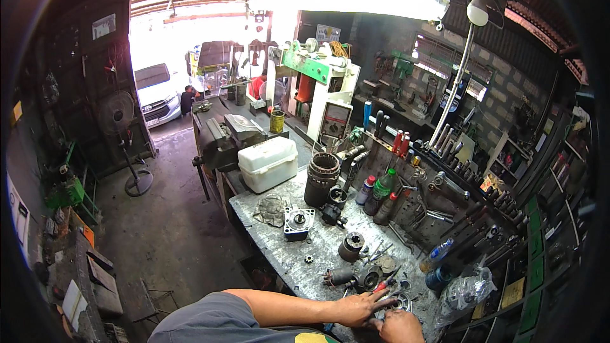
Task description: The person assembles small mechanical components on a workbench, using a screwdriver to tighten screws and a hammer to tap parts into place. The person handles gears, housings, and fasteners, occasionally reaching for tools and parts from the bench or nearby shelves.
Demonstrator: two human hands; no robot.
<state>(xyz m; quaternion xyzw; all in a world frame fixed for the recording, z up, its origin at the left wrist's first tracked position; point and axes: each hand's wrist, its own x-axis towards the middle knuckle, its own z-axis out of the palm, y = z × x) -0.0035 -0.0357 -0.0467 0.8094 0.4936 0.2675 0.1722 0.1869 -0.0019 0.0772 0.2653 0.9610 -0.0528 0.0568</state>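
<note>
My left hand (357, 309) reaches in from the left over the near end of the metal-topped bench, its visible fingers stretched out toward a round metal part (403, 300). Close by its fingertips lies a red-handled tool (380, 286) with a dark, thin tip. My right hand (400, 327) is beside it at the lower edge, fingers curled in; whatever they grip is hidden. Just beyond the hands are a dark cylindrical motor part (339, 276) and a greasy metal housing (368, 277). A small gear (309, 258) lies farther left.
On the bench (289, 198) stand a white plastic case (268, 164), a square-flanged motor part (298, 223), a dark cylinder housing (322, 179) and several bottles (384, 184). A clear plastic bag (469, 291) lies right. Tools line the right side. A pedestal fan (119, 114) stands left.
</note>
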